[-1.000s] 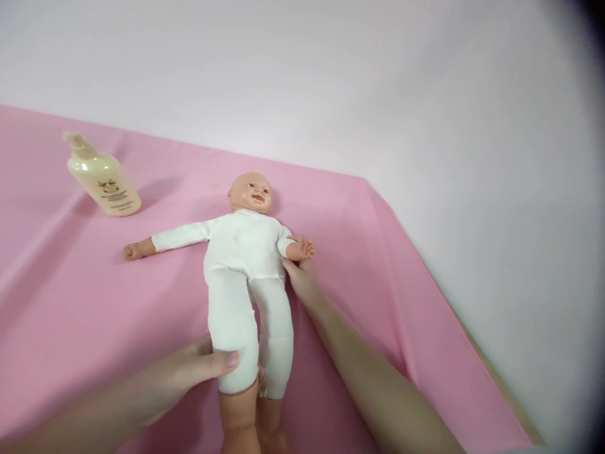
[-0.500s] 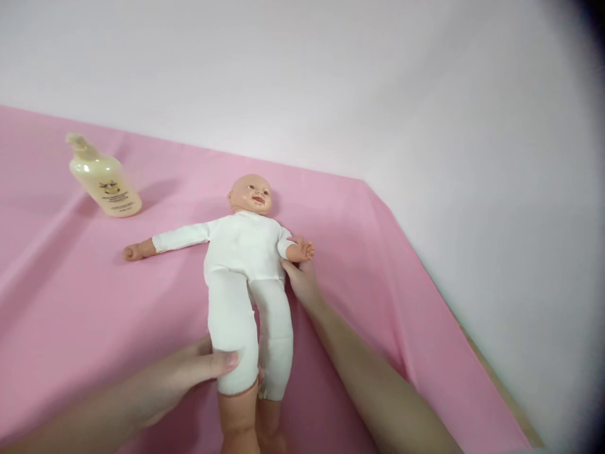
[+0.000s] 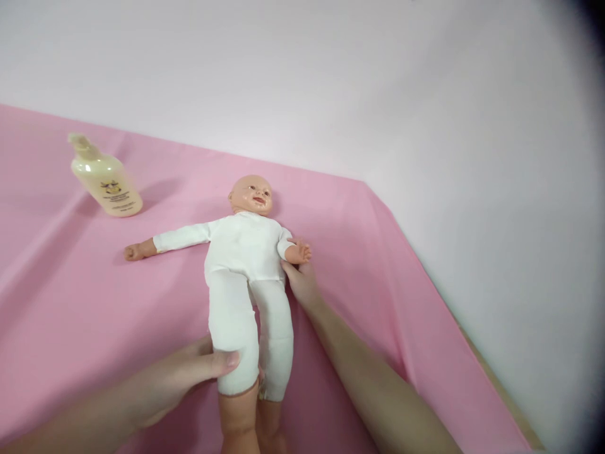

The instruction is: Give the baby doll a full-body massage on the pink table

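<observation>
1. Gripping the doll's lower leg, the left hand (image 3: 182, 375) is wrapping its thumb over the white cloth while the other fingers are going underneath, out of sight.
2. Farther out and across the body from that grip, the right hand (image 3: 302, 284) is pressing against the doll's flank just below its small bent arm; the fingers are tucking under the torso, so I cannot tell whether they are clenching the fabric or lying flat beneath it.
3. Lying on its back between both hands, the doll (image 3: 246, 252) is resting on the pink cloth (image 3: 94, 302) that is covering the surface, head pointing away from the person, one arm stretching out to the side, bare feet running out of the lower edge of the view.
4. Well beyond the left grip, toward the far corner, a cream pump bottle (image 3: 106, 180) is lying tilted on the cloth, apart from the doll and from both hands.
5. Judging by how things are lying, the doll is laid out flat and fully dressed in its white suit and the bottle is sitting untouched, so the handling appears to be at an early stage, with both hands merely steadying the body.
</observation>
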`<state>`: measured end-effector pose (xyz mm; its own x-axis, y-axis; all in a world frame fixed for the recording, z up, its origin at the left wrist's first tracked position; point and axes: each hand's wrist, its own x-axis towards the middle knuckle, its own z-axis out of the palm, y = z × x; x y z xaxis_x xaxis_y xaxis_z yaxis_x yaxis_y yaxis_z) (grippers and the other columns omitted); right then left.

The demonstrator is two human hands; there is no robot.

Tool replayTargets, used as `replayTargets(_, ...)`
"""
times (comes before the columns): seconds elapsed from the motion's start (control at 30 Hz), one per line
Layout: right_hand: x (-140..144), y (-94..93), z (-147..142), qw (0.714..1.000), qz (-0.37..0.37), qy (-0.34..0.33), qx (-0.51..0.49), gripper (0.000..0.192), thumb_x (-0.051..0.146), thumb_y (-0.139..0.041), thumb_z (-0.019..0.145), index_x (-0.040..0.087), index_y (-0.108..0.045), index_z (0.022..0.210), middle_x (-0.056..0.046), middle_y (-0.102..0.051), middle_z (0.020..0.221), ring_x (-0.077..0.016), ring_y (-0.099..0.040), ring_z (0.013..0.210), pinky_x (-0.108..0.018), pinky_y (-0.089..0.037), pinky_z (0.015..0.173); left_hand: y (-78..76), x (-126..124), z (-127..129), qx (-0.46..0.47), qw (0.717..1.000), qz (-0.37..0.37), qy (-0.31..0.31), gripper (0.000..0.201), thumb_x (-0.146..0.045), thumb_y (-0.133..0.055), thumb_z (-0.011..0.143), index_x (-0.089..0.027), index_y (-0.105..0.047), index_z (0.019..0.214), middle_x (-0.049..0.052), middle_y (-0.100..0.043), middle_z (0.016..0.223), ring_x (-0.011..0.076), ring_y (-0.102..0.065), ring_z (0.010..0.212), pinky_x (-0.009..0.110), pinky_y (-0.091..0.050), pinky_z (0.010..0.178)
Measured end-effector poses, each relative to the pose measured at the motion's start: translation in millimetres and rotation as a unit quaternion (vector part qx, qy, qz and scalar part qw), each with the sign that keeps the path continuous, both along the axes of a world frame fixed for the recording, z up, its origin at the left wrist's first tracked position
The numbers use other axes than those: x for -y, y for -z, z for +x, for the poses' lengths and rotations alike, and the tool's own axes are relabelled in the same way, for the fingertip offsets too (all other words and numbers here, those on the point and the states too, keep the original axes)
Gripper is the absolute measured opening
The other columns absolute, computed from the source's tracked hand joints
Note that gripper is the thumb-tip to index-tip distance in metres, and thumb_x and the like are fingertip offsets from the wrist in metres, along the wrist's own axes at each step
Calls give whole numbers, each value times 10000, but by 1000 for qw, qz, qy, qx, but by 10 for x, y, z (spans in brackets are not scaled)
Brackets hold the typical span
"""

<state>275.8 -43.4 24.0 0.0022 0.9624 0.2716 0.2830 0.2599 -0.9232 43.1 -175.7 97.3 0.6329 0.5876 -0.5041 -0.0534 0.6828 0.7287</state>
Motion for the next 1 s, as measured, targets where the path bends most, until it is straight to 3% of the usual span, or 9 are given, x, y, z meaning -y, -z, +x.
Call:
replayTargets(0.17, 114, -70, 2, 987, 99, -79, 95, 462, 150, -531, 834, 274, -549, 1279, -86, -524, 1394, -242, -475, 1371, -452, -348, 1201, 6, 5, 5, 14, 1000, -6, -3, 631, -617, -723, 791, -162, -645, 1221, 111, -720, 1177, 333, -601, 1198, 431, -415, 1052)
replayTargets(0.33, 141, -94, 8, 982, 121, -103, 100, 446, 115, -511, 835, 272, -578, 1247, -89, -520, 1372, -236, -491, 1354, -435, -357, 1193, 8, 7, 10, 16, 1000, 15, -8, 668, -679, -680, 794, -150, -659, 1200, 103, -724, 1082, 296, -624, 1024, 400, -445, 932)
replayTargets(0.43, 113, -65, 4, 991, 91, -77, 56, 456, 136, -522, 822, 273, -556, 1256, -76, -547, 1341, -230, -516, 1322, -438, -376, 1179, 23, 7, 7, 12, 1000, 11, -12, 646, -663, -696, 787, -170, -658, 1201, 92, -710, 1111, 266, -616, 962, 388, -442, 917)
replayTargets(0.63, -11, 48, 8, 999, -17, -1, -48, 479, 216, -552, 802, 256, -556, 1278, -69, -623, 1332, -239, -548, 1312, -471, -373, 1192, 74, 9, -9, 73, 997, 3, 20, 554, -620, -679, 819, -167, -679, 1137, 111, -727, 978, 283, -651, 972, 400, -463, 912)
replayTargets(0.87, -76, 114, 37, 997, -41, -2, -64, 588, 241, -547, 819, 252, -508, 1405, -69, -564, 1466, -235, -492, 1400, -485, -334, 1225, 54, 2, -13, 68, 997, 6, 23, 561, -633, -683, 805, -172, -689, 1124, 119, -733, 986, 301, -657, 1001, 411, -462, 927)
replayTargets(1.0, -64, 131, 40, 997, -32, 0, -64, 569, 232, -557, 808, 265, -528, 1375, -59, -584, 1442, -230, -500, 1391, -482, -337, 1224, 24, -7, -4, 73, 997, 4, 24, 575, -637, -685, 805, -166, -689, 1134, 122, -740, 977, 303, -665, 988, 426, -458, 942)
